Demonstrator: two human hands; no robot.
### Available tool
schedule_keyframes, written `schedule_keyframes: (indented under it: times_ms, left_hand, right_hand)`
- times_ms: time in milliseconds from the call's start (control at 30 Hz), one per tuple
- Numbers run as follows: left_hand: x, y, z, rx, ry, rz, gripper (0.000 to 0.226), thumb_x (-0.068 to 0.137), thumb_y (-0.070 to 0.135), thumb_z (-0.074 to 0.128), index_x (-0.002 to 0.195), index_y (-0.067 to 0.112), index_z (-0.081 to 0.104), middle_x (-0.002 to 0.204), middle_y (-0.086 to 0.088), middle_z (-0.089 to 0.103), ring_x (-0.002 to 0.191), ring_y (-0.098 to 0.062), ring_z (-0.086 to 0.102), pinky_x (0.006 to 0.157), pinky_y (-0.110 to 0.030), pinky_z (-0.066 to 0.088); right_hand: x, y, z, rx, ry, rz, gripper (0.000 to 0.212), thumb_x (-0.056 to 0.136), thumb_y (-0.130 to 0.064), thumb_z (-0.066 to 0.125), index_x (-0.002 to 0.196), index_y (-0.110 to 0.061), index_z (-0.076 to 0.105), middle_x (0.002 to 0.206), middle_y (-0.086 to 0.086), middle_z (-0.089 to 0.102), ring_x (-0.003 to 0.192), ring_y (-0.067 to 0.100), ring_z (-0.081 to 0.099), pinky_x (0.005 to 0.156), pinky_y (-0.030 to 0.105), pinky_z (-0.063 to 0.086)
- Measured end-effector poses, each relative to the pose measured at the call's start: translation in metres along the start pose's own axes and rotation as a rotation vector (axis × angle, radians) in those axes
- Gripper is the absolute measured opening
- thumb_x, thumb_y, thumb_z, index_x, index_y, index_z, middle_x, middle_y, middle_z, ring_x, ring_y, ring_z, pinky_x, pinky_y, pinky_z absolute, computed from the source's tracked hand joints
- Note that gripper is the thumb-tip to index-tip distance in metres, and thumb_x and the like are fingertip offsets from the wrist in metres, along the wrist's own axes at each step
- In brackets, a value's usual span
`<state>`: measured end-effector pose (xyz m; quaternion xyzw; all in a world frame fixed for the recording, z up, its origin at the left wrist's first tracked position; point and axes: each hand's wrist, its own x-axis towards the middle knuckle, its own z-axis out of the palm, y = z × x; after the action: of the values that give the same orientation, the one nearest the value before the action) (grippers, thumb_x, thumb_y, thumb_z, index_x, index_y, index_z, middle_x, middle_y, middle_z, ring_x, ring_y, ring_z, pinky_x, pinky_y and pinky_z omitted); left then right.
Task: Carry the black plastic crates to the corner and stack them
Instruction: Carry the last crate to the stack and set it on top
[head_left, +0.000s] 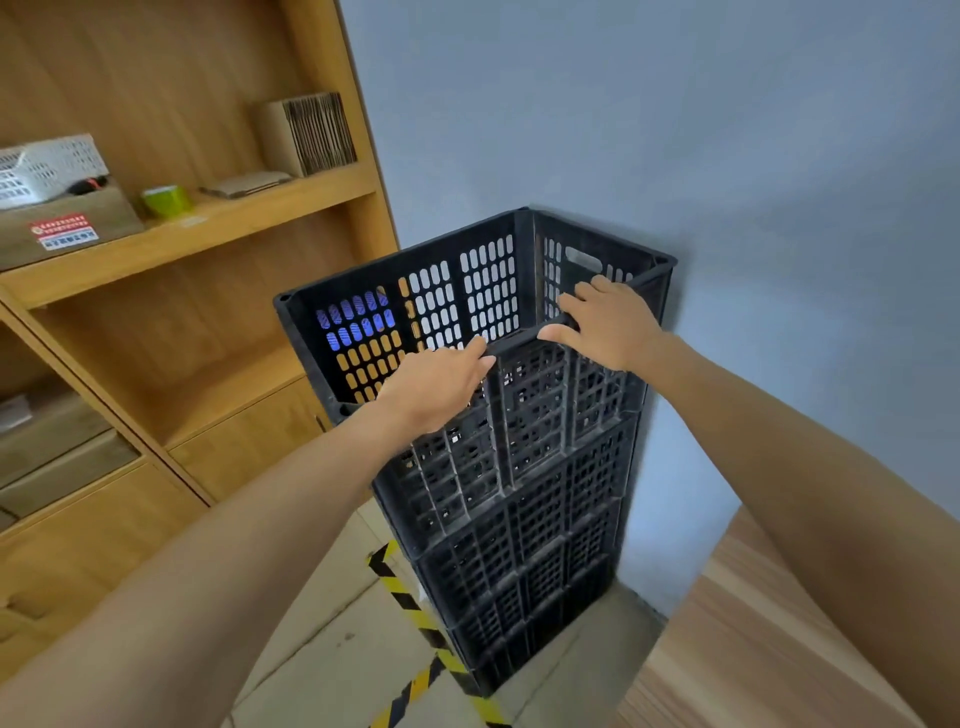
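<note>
A stack (524, 519) of black crates is seen in the corner, between a wooden shelf unit (171, 291) on the left and a grey-blue wall (675, 130) behind and on the right. The stack stands on the floor (322, 639), just beside a strip of yellow and black tape (410, 608).

The top crate (467, 291) is tilted, so that its open inside and its slotted walls are shown to the camera, and it rests on the crates below it.

The left hand (434, 387) is laid on the near rim of the top crate; the fingers are stretched forward and the thumb touches the rim. It is not clear whether the fingers are curled round anything.

The right hand (608, 325) grips the same rim further to the right: the thumb is placed on the near side, and the fingers are hooked over the edge into the crate.

On the shelf a white basket (47, 166), a green cup (166, 200) and a pile of cardboard (311, 132) are seen. A wooden table (737, 649) is seen at the lower right.
</note>
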<state>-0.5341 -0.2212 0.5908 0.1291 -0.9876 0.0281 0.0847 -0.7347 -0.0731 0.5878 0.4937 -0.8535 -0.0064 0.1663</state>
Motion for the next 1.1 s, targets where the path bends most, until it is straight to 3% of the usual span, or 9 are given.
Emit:
schedule_keyframes:
  times_ms: [200, 333, 467, 700, 800, 900, 967, 1033, 1100]
  left_hand:
    - [-0.006, -0.054, -0.002, 0.051, -0.022, 0.1, 0.04, 0.105, 0.043, 0.018, 0.124, 0.015, 0.04, 0.059, 0.005, 0.048, 0.049, -0.015, 0.046, 0.055, -0.034, 0.038]
    - [-0.011, -0.098, -0.001, 0.065, -0.008, 0.183, 0.045, 0.103, 0.047, 0.016, 0.121, 0.014, 0.041, 0.059, 0.002, 0.049, 0.05, -0.02, 0.047, 0.053, -0.033, 0.036]
    - [-0.017, -0.134, -0.003, 0.109, 0.01, 0.27, 0.047, 0.1, 0.048, 0.013, 0.113, 0.013, 0.042, 0.057, 0.003, 0.046, 0.046, -0.019, 0.043, 0.051, -0.033, 0.039]
    - [-0.017, -0.198, 0.006, 0.063, 0.073, 0.496, 0.073, 0.091, 0.059, -0.002, 0.124, 0.012, 0.044, 0.067, 0.0, 0.055, 0.054, -0.022, 0.051, 0.052, -0.03, 0.035]
    - [-0.012, -0.229, 0.012, 0.043, 0.106, 0.548, 0.083, 0.088, 0.066, -0.014, 0.123, 0.016, 0.043, 0.085, -0.005, 0.067, 0.061, -0.023, 0.058, 0.054, -0.03, 0.04]
    - [-0.014, -0.247, 0.012, 0.073, 0.184, 0.531, 0.086, 0.088, 0.066, -0.016, 0.12, 0.019, 0.048, 0.084, -0.001, 0.066, 0.066, -0.024, 0.061, 0.053, -0.033, 0.043]
    - [-0.021, -0.242, 0.011, 0.109, 0.245, 0.487, 0.079, 0.093, 0.061, -0.014, 0.096, 0.019, 0.053, 0.066, 0.003, 0.054, 0.059, -0.021, 0.051, 0.057, -0.034, 0.042]
    - [-0.03, -0.232, 0.014, 0.109, 0.3, 0.32, 0.065, 0.099, 0.052, -0.006, 0.077, 0.021, 0.047, 0.059, 0.005, 0.045, 0.058, -0.02, 0.043, 0.065, -0.035, 0.039]
    - [-0.031, -0.222, 0.017, 0.078, 0.333, 0.081, 0.056, 0.104, 0.043, 0.009, 0.068, 0.019, 0.044, 0.053, 0.006, 0.038, 0.054, -0.02, 0.038, 0.061, -0.033, 0.032]
  right_hand:
    - [0.011, -0.038, 0.003, 0.008, 0.063, 0.035, 0.099, 0.076, -0.084, -0.001, 0.097, -0.014, 0.065, 0.091, 0.004, 0.064, 0.095, 0.025, 0.056, 0.079, 0.039, 0.043]
    - [0.017, -0.07, 0.001, 0.017, 0.129, 0.054, 0.078, 0.078, -0.085, 0.009, 0.067, -0.017, 0.047, 0.065, -0.005, 0.046, 0.072, 0.016, 0.045, 0.059, 0.03, 0.031]
    - [0.02, -0.106, 0.0, -0.023, 0.141, 0.143, 0.083, 0.075, -0.087, 0.005, 0.065, -0.018, 0.049, 0.063, -0.004, 0.046, 0.069, 0.015, 0.042, 0.055, 0.029, 0.031]
    - [0.023, -0.164, -0.004, -0.088, 0.164, 0.299, 0.081, 0.076, -0.087, 0.009, 0.065, -0.017, 0.049, 0.063, -0.003, 0.046, 0.069, 0.017, 0.041, 0.055, 0.03, 0.034]
    - [0.033, -0.188, -0.002, -0.12, 0.127, 0.338, 0.087, 0.075, -0.087, 0.006, 0.067, -0.016, 0.055, 0.065, -0.002, 0.053, 0.071, 0.018, 0.048, 0.057, 0.031, 0.04]
    - [0.044, -0.191, -0.015, -0.133, 0.005, 0.212, 0.088, 0.075, -0.087, 0.001, 0.064, -0.015, 0.052, 0.062, -0.001, 0.054, 0.062, 0.018, 0.051, 0.064, 0.034, 0.05]
    - [0.051, -0.182, -0.028, -0.132, -0.162, 0.094, 0.085, 0.078, -0.085, 0.0, 0.059, -0.015, 0.045, 0.055, -0.001, 0.05, 0.051, 0.018, 0.048, 0.076, 0.038, 0.05]
    - [0.057, -0.175, -0.034, -0.08, -0.256, 0.059, 0.083, 0.079, -0.084, 0.002, 0.058, -0.014, 0.042, 0.053, 0.0, 0.046, 0.047, 0.018, 0.043, 0.081, 0.039, 0.047]
    - [0.057, -0.174, -0.029, 0.027, -0.235, 0.1, 0.08, 0.077, -0.087, 0.01, 0.059, -0.014, 0.038, 0.053, 0.0, 0.042, 0.047, 0.018, 0.039, 0.069, 0.037, 0.048]
